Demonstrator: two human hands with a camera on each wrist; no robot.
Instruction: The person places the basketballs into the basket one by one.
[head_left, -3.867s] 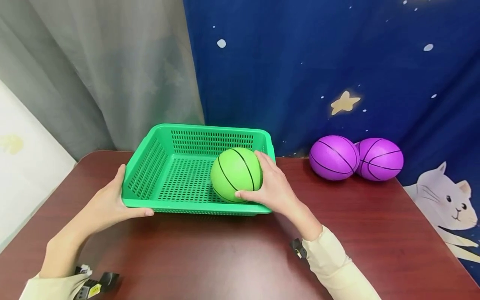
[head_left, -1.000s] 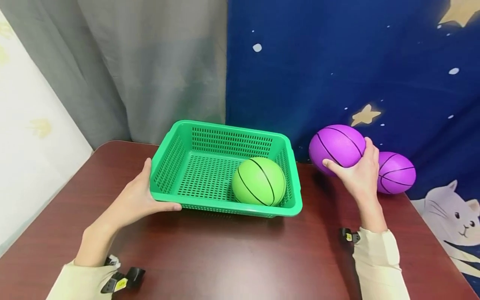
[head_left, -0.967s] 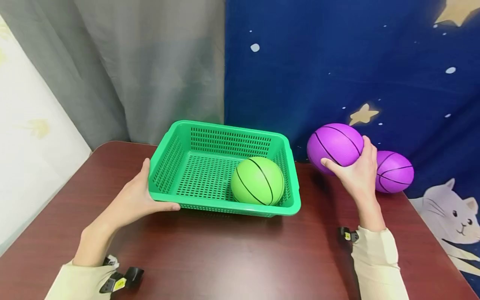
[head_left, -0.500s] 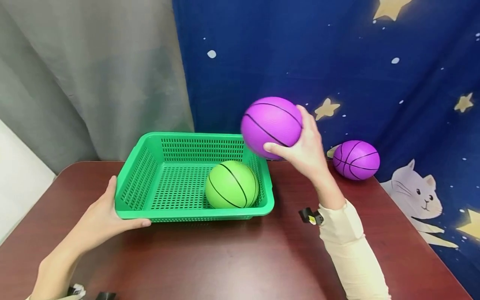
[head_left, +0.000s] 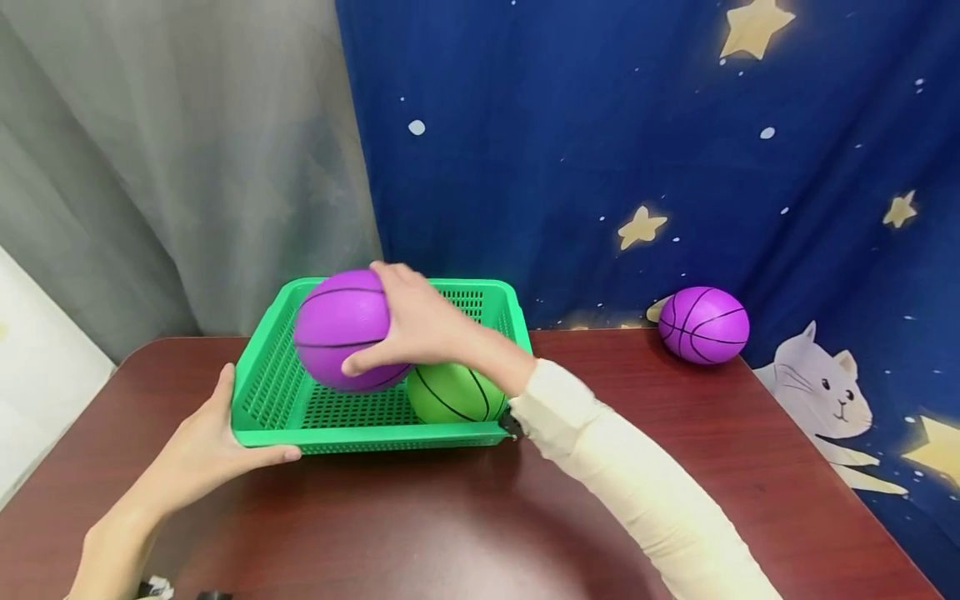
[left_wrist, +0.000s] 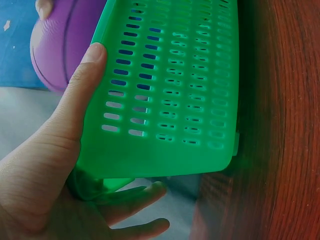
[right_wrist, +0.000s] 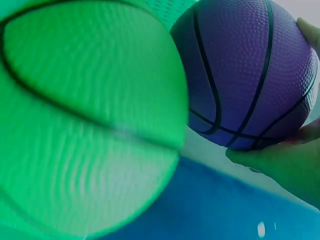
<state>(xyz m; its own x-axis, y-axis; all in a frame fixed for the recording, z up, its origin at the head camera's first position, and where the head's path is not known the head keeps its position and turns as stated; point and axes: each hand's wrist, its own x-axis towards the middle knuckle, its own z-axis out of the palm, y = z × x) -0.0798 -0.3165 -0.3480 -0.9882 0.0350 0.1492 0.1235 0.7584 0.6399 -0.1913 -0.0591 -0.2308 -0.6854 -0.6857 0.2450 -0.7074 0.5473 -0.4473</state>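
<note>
My right hand (head_left: 416,321) grips a purple basketball (head_left: 343,329) over the left half of a green plastic basket (head_left: 360,437). Whether the ball touches the basket floor cannot be told. Inside the basket, on the right, sits a green basketball (head_left: 453,393), partly covered by my right forearm. In the right wrist view the thumb and fingertips press the purple ball (right_wrist: 245,70), close beside the green ball (right_wrist: 90,120). My left hand (head_left: 206,442) holds the basket's near left corner. The left wrist view has its thumb on the basket wall (left_wrist: 165,160), other fingers spread beyond the corner.
A second purple basketball (head_left: 703,325) rests at the back right of the dark red wooden table (head_left: 420,525). Behind the table hang a grey curtain (head_left: 225,167) and a blue one (head_left: 540,150) with stars and a cat printed on it.
Earlier my right hand let go of the green ball in the basket. It then took a purple ball from the back right, lifted it and carried it left over the basket. My left hand kept its hold.
</note>
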